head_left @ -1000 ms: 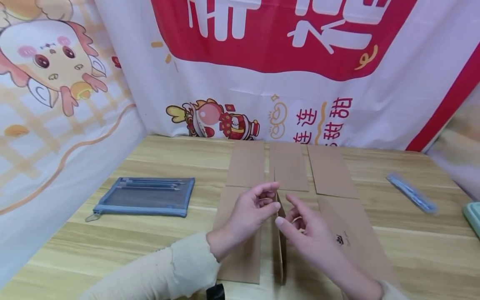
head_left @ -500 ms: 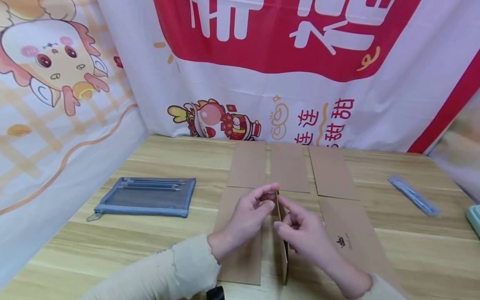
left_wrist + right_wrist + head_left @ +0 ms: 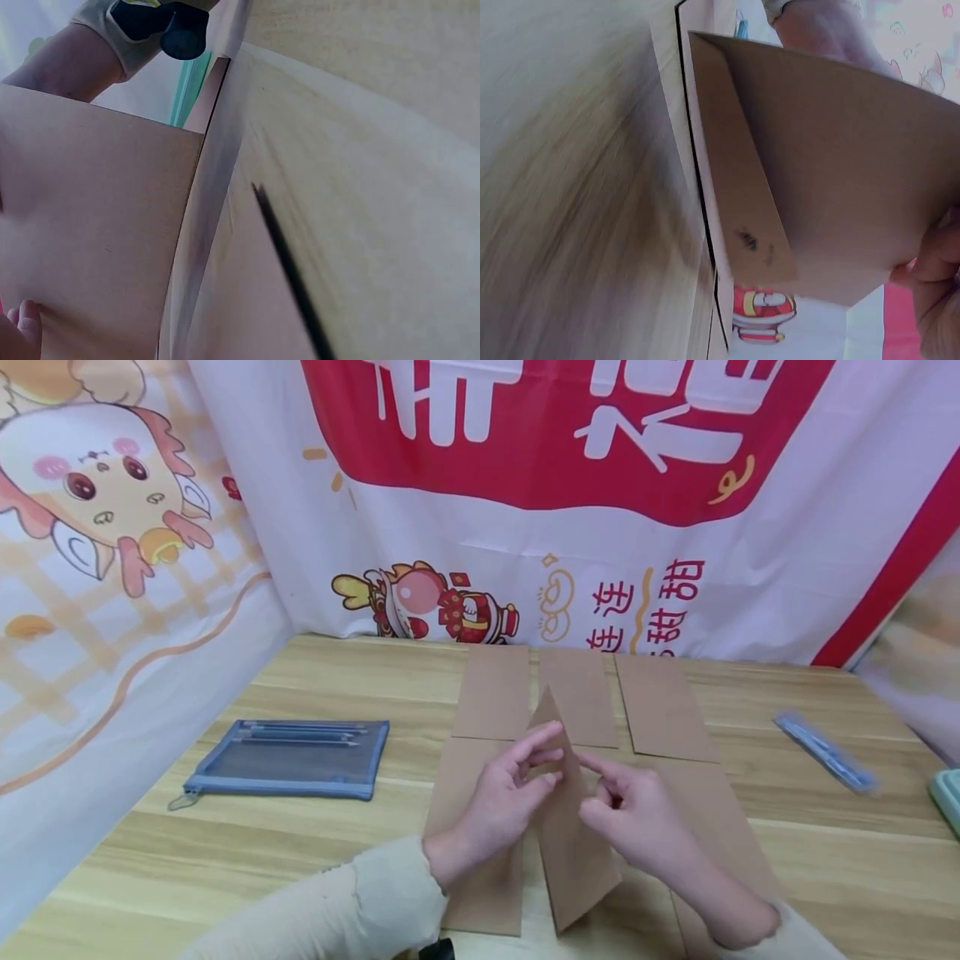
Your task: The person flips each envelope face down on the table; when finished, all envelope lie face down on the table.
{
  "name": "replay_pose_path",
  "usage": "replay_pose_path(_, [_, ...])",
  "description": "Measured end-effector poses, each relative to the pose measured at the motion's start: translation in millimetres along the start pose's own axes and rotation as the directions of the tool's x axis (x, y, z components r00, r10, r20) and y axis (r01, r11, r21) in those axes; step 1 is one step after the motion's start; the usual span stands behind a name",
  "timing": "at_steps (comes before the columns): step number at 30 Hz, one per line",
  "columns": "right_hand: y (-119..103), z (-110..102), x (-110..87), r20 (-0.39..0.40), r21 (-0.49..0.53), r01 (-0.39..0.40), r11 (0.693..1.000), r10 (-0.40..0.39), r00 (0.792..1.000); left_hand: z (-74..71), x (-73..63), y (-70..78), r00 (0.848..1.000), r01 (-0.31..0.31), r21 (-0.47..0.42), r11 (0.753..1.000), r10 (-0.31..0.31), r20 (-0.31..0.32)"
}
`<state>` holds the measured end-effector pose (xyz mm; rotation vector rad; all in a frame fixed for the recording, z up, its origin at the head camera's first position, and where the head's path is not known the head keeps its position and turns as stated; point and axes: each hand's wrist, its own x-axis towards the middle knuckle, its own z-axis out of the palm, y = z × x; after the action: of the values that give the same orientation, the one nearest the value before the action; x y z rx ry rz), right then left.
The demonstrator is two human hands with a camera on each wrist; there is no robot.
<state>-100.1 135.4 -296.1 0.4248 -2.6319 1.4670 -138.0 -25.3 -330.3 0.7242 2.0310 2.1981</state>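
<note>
A brown kraft-paper envelope stands tilted on edge between my two hands, one broad face turned toward the head camera. My left hand holds it from the left; its thumb and bent fingers overlap the upper part, and its fingertips show against the face in the left wrist view. From the other side my right hand pinches the right edge, the index finger extended along it. In the right wrist view a folded strip with a small dark print shows on the envelope's other side.
Several flat brown pieces lie in rows on the wooden table, among them a back-right piece and a left piece. A blue mesh zip pouch with pencils is left. Rightward are a clear-blue slim packet and a green object.
My right hand has come from apart onto the envelope's edge. The envelope, seen nearly edge-on before, has turned so that its broad face shows, and its top rises above my left fingers.
</note>
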Motion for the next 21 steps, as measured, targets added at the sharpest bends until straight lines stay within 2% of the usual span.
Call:
replay_pose_path(3, [5,-7,-3.2,-0.041,0.023,0.021,1.000,-0.020,0.999,-3.8,-1.2,2.3,1.000,0.012,-0.032,0.999,-0.013,-0.027])
replay_pose_path(8, [20,-22,-8.5,-0.091,0.067,0.018,0.998,-0.012,0.996,-15.1,-5.1,3.3,0.992,0.028,-0.037,0.999,-0.033,-0.122])
replay_pose_path(11, [33,-28,-10.0,-0.143,0.191,0.064,0.980,-0.037,0.989,-22.1,-7.7,1.5,0.984,0.053,-0.034,0.998,-0.058,-0.167])
replay_pose_path(13, [42,-31,-11.0,-0.164,0.330,0.129,0.935,-0.078,0.983,-25.4,-8.8,0.0,0.978,0.097,-0.050,0.994,-0.104,-0.180])
replay_pose_path(15, [50,-32,-11.8,-0.165,0.465,0.189,0.865,-0.125,0.978,-27.6,-9.4,-1.5,0.971,0.161,-0.082,0.983,-0.173,-0.167])
replay_pose_path(17, [57,-33,-12.7,-0.149,0.555,0.219,0.802,-0.163,0.975,-28.8,-9.7,-2.9,0.962,0.221,-0.116,0.968,-0.236,-0.138])
replay_pose_path(19, [61,-34,-13.1,-0.129,0.603,0.224,0.765,-0.184,0.974,-28.7,-8.9,-4.1,0.956,0.257,-0.146,0.955,-0.273,-0.103])
replay_pose_path(21, [64,-34,-13.5,-0.111,0.629,0.219,0.746,-0.193,0.975,-27.4,-7.1,-5.0,0.955,0.269,-0.179,0.946,-0.286,-0.076])
